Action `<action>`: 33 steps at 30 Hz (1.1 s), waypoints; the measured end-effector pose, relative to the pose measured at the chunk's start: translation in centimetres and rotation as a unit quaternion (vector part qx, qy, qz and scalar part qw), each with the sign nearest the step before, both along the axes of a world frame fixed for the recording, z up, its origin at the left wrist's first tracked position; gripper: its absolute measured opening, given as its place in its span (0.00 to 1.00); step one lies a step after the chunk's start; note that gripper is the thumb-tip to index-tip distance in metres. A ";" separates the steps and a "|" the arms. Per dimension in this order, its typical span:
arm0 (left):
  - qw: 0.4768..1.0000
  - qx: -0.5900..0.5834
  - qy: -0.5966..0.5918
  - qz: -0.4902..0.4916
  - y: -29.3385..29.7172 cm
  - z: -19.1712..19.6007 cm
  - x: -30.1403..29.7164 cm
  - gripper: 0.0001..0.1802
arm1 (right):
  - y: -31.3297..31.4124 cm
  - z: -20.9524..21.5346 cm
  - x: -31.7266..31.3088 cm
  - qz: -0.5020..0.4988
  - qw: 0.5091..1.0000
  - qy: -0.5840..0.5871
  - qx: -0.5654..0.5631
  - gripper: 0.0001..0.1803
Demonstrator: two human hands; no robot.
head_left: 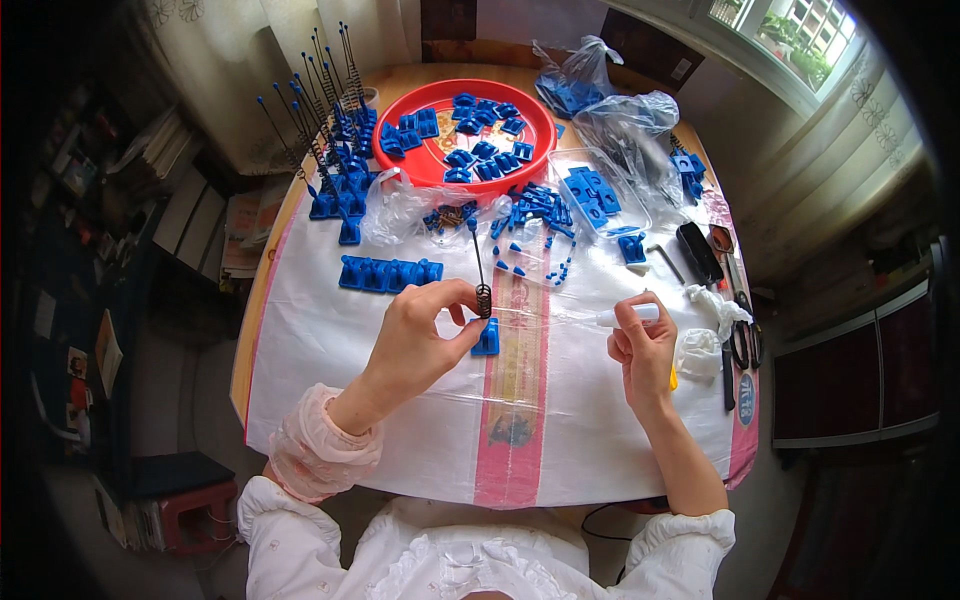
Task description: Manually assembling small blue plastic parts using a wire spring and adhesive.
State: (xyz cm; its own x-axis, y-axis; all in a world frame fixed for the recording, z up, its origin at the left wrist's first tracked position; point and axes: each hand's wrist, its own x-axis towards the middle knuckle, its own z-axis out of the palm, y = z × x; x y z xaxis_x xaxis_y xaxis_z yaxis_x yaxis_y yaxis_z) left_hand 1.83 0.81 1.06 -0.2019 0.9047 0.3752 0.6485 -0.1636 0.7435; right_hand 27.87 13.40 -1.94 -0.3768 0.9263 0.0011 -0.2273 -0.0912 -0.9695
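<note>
My left hand (415, 335) pinches a black coil spring (484, 302) between thumb and fingers. A thin stem rises from the spring to a small blue tip. Below it, a blue plastic base (486, 342) sits on the table cover; the fingers hide whether spring and base are joined. To the right, my right hand (645, 350) is closed around a small white tube (650, 313), its narrow end toward the spring. A row of blue plastic bases (390, 274) lies beyond my left hand. Small blue pointed pieces (535, 210) are scattered farther back.
A red round tray (385, 115) with blue parts stands at the back. Sprung blue pieces (340, 165) crowd the back left. A clear box (628, 222), plastic bags (625, 120), a black case (699, 254), scissors (741, 345) and crumpled white tissue (699, 354) occupy the right side.
</note>
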 end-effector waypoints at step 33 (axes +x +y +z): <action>1.000 -0.003 0.003 -0.003 0.0 0.2 -0.1 0.11 | -0.3 0.1 0.0 0.008 1.000 -0.003 0.002 0.09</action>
State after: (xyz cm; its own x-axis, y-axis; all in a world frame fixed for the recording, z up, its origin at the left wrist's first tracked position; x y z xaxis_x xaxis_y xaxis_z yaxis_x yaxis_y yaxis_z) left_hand 1.76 0.79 1.23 -0.1943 0.9084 0.3702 0.6521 -0.1624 0.7406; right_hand 27.87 13.15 -1.84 -0.3918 0.9200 0.0036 -0.2209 -0.0903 -0.9711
